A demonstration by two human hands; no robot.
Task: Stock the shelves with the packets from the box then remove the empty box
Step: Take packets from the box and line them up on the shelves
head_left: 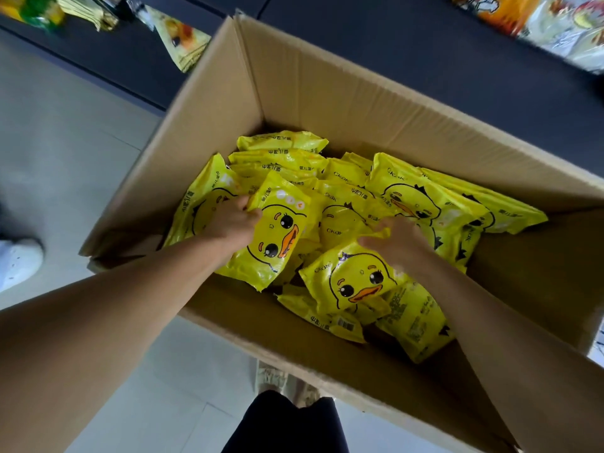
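- Inside the open cardboard box (343, 103), your left hand (233, 220) gripped the top edge of one yellow duck packet (277, 237).
- Your right hand (397, 238), blurred, pinched a second packet (356, 282) beside it.

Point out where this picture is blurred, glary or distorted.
Head view: right hand is motion-blurred, left hand sharper; shelf packets at the top edge are smeared; yellow packets carry mild sheen; wide-angle lens splays the box walls outward.

Both forearms extend forward and down. Left hand (233, 223) curls its fingers in a grip; right hand (397, 238) is blurred, fingers bent.
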